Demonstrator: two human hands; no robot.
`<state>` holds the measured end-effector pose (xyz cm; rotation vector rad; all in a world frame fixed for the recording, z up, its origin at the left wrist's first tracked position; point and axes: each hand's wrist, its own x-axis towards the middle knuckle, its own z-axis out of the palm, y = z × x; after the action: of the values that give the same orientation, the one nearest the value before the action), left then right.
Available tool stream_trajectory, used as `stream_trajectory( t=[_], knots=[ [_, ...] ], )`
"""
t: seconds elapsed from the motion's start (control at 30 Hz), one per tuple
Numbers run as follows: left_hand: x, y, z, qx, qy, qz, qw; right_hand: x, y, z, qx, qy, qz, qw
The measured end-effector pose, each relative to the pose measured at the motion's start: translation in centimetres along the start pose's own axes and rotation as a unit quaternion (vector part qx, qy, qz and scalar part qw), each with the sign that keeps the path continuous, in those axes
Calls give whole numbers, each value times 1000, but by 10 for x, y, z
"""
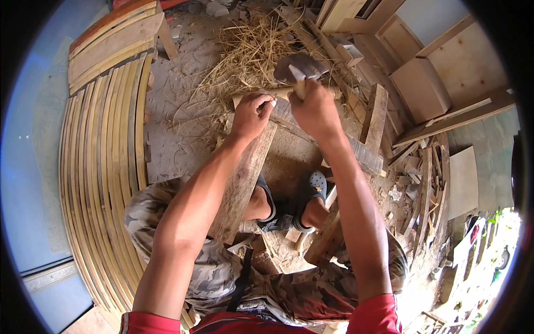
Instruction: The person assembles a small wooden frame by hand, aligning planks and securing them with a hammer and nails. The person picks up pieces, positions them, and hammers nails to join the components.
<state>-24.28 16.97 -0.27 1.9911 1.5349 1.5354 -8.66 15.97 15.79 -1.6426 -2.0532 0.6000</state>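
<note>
My right hand (316, 111) grips the short wooden handle of a hatchet (297, 68), whose broad dark metal head is raised past the fist. To its left, my left hand (253, 116) is closed in a pinch over the far end of a weathered plank (243, 181). Whatever lies between those fingers is too small or hidden to make out. The plank slopes from beside my left knee up to a crosswise wooden beam (364, 155), which passes beneath both hands. Between the hatchet head and the left fingers there is a gap.
Long wooden slats (105, 183) lie side by side along the left. Beyond the hands sits a heap of straw-like shavings (253, 47). Boards and open wooden frames (420, 89) stand at the right, above scattered offcuts (411, 192). My feet in clogs (317, 185) rest near the beam.
</note>
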Motion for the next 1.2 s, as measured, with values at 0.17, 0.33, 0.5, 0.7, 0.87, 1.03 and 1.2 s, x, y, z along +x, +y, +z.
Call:
stream_trajectory(
  t=[0.17,0.33,0.5,0.7,0.87,1.03,1.2],
  knots=[
    [0,0,0,-12,1,-18,1000,6,12,5,-35,-8,-9,999],
    [5,-3,1,-24,-23,-6,999,1,8,12,8,-1,4,1000],
    [3,-1,2,-12,4,-6,1000,8,7,9,-14,3,-4,1000],
    [7,4,-3,8,-15,16,1000,9,12,8,-12,23,24,999],
    [7,5,-4,36,0,28,999,7,13,2,32,5,13,999],
    [7,6,-1,31,-4,3,1000,3,16,11,13,42,-12,999],
    [5,3,-2,34,3,12,999,6,13,3,-24,6,-61,998]
  ],
)
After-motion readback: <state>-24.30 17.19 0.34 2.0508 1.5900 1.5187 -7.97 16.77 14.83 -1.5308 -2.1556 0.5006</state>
